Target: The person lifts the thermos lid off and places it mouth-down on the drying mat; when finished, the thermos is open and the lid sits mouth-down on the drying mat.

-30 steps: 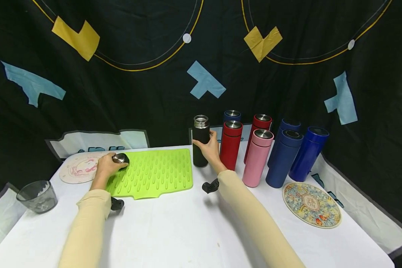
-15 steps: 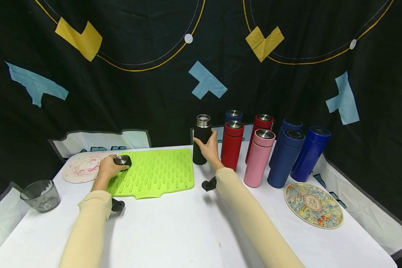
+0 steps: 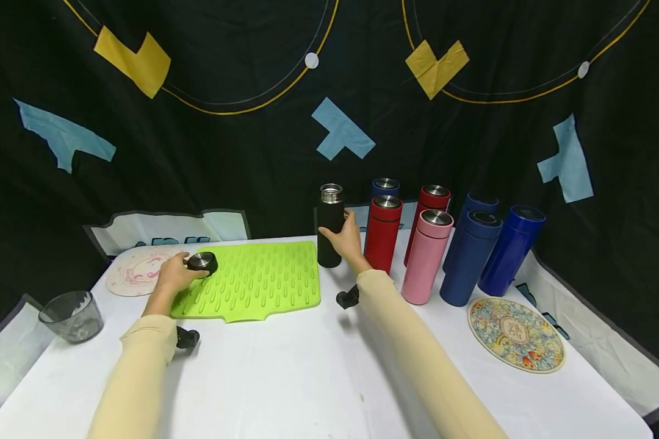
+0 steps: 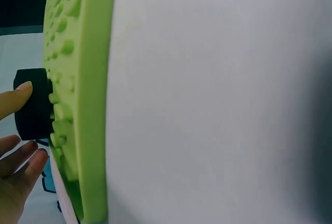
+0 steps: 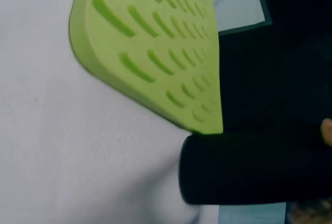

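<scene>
On the left part of the green ridged mat [image 3: 258, 277] lies a black lid with a steel top [image 3: 201, 262], top side up. My left hand [image 3: 174, 274] is around the lid's left side; in the left wrist view the thumb [image 4: 22, 92] is against the lid and the other fingers are spread loosely just off it. At the mat's right back corner is a black thermos flask [image 3: 327, 241], upright, its threaded steel neck [image 3: 331, 194] bare. My right hand [image 3: 347, 241] grips this flask around its middle; only a fingertip shows in the right wrist view.
Red [image 3: 383, 238], pink [image 3: 426, 262] and blue flasks [image 3: 470, 262] stand grouped at right, close to my right forearm. A patterned round mat [image 3: 516, 335] lies before them. A pinkish round mat [image 3: 134, 273] and a glass bowl [image 3: 72, 317] are at left.
The lid has gone from tilted to flat on the green mat. My left hand's fingers have loosened and backed slightly left. The right hand keeps its grip on the black flask.
</scene>
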Available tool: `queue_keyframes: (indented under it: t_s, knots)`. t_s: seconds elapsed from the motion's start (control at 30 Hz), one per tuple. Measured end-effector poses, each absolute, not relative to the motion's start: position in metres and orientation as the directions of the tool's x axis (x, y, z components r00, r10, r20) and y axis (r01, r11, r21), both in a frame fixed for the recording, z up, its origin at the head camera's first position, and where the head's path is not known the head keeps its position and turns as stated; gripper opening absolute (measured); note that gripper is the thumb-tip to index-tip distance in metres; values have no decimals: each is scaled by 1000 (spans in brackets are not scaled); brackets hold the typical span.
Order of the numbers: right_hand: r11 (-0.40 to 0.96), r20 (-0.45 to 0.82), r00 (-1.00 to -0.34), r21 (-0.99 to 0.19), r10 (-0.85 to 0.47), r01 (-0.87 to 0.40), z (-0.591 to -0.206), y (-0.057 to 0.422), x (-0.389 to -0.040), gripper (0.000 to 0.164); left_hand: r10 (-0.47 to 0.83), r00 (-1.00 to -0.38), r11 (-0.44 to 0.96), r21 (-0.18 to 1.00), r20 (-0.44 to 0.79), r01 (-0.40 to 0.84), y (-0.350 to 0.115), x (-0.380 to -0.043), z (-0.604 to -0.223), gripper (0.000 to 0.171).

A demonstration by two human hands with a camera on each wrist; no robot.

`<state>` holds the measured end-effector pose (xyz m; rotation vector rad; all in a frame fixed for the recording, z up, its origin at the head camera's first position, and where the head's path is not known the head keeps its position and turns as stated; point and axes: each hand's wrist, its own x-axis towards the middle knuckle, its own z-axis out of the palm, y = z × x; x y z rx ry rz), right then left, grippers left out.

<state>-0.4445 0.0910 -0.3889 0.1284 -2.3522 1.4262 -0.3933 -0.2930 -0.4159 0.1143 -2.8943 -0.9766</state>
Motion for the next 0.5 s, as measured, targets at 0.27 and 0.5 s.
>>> queue_keyframes:
  t_s: [0.27, 0.5]
  knots:
    - [404, 310, -937, -887, 163, -223, -380, 90, -430, 83, -46, -981, 814, 576, 189, 73, -299, -381, -410, 78]
    - [350, 318, -929, -906, 188, -239, -380, 95, -412, 81, 15, -925, 811, 536, 379, 233, -284, -359, -392, 73]
